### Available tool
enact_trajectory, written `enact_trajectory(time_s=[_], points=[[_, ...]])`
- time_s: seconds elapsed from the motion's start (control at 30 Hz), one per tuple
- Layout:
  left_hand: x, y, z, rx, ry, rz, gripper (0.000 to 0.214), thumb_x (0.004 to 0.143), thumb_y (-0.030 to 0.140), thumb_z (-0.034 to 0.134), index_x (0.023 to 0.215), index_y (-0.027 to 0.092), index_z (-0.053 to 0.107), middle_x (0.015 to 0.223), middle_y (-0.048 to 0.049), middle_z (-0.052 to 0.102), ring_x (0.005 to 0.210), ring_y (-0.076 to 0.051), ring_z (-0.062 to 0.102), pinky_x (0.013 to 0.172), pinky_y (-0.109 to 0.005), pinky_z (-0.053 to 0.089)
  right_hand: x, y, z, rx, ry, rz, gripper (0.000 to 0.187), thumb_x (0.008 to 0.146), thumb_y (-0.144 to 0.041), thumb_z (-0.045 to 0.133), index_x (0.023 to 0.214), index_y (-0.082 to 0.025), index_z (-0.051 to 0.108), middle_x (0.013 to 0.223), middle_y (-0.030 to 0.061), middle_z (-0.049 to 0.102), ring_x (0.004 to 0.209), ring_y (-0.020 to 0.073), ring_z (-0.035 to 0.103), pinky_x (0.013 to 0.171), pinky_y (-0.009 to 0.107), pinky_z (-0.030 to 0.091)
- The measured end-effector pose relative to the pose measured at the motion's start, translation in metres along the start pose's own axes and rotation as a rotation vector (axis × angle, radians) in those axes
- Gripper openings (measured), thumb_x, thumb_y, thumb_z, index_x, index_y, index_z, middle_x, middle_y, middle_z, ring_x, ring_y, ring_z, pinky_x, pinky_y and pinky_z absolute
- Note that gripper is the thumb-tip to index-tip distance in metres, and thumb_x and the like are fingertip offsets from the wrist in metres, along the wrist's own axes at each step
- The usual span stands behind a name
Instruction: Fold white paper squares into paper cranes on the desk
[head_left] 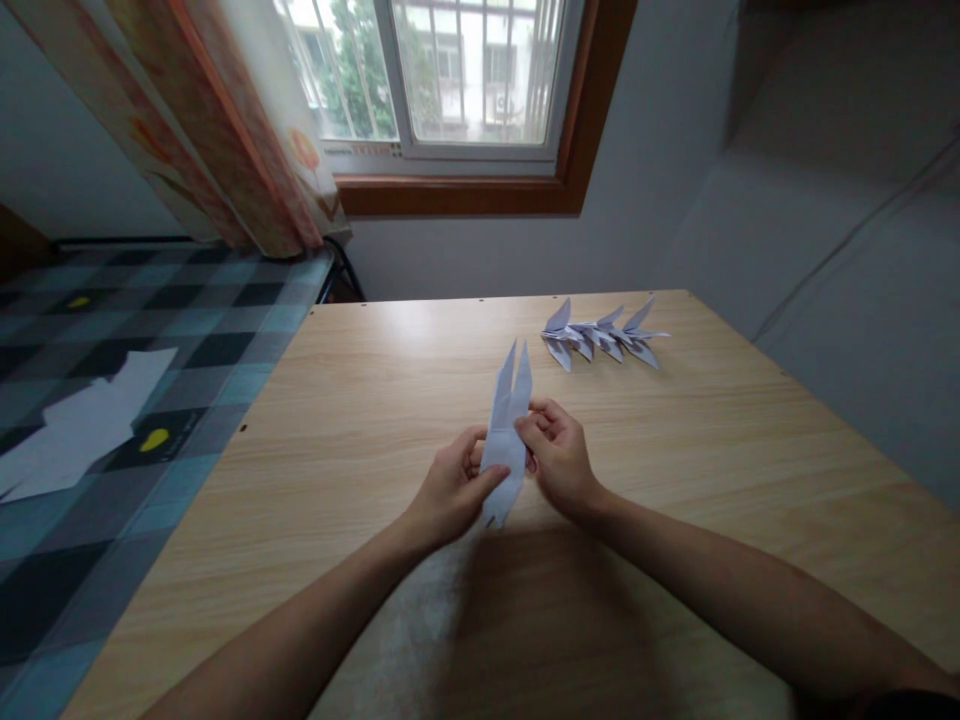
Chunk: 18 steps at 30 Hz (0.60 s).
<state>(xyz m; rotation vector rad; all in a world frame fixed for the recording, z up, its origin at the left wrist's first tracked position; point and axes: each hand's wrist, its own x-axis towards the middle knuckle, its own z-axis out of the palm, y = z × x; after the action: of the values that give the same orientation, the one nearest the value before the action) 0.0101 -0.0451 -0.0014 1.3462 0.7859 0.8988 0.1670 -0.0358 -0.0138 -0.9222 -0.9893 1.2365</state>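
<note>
A folded piece of white paper (pixel 504 445) is held up above the wooden table (pixel 360 380). Two long narrow points rise from its far end, and its near end is notched. My left hand (pixel 455 483) grips its left lower edge, thumb on the front and the other fingers mostly behind. On the right edge, higher up, my right hand (pixel 559 455) pinches the paper between thumb and curled fingers. Beyond my right hand lie several folded white paper cranes (pixel 600 335), lined up one against another.
Left of the table, a checked cloth (pixel 247 290) covers a lower surface with loose white paper sheets (pixel 90 425) on it. A window (pixel 480 75) and a flowered curtain (pixel 225 130) are at the back. A wall (pixel 825 250) borders the table's right side.
</note>
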Motion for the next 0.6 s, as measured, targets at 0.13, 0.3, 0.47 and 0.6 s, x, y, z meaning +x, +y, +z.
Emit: enact_trajectory(time_s=[0.13,0.3,0.47,0.6], points=[[0.0013,-0.0031,-0.0002,0.025,0.207,0.124,0.045,0.084,0.032,0.069,0.122,0.021,0.05,0.088,-0.0018,0.067,0.066,-0.012,0.061,0.059,-0.023,0.048,0.0027,0.0004,-0.0029,-0.014,0.021,0.021,0.031,0.079,-0.044,0.074,0.084,-0.02,0.055,0.052,-0.0088,0.055,0.038,0.0065,0.047,0.036,0.017,0.034],[0.0029,0.0012,-0.0001,0.325,0.31,0.22,0.027,0.078,0.027,0.072,0.103,0.019,0.064,0.09,-0.0023,0.061,0.071,-0.012,0.056,0.061,-0.024,0.045,-0.0012,-0.0028,0.0006,-0.052,0.027,0.034,0.033,0.075,-0.043,0.077,0.086,-0.021,0.054,0.047,-0.011,0.053,0.033,0.0079,0.048,0.032,0.017,0.036],[0.0028,0.0032,-0.0024,0.321,0.244,0.186,0.024,0.075,0.034,0.075,0.09,0.019,0.064,0.08,-0.0005,0.058,0.069,-0.013,0.053,0.06,-0.024,0.043,-0.0041,-0.0032,0.0034,-0.003,-0.098,0.07,0.04,0.069,-0.046,0.082,0.083,-0.023,0.052,0.052,-0.0094,0.057,0.037,0.0091,0.052,0.036,0.02,0.043],[0.0033,-0.0015,-0.0036,0.171,0.164,0.151,0.04,0.065,0.041,0.085,0.086,0.019,0.057,0.07,0.0034,0.053,0.064,-0.012,0.051,0.058,-0.024,0.043,-0.0049,-0.0046,0.0052,0.034,-0.239,0.084,0.042,0.064,-0.045,0.085,0.075,-0.023,0.051,0.066,-0.0044,0.063,0.055,0.0123,0.06,0.051,0.025,0.05]])
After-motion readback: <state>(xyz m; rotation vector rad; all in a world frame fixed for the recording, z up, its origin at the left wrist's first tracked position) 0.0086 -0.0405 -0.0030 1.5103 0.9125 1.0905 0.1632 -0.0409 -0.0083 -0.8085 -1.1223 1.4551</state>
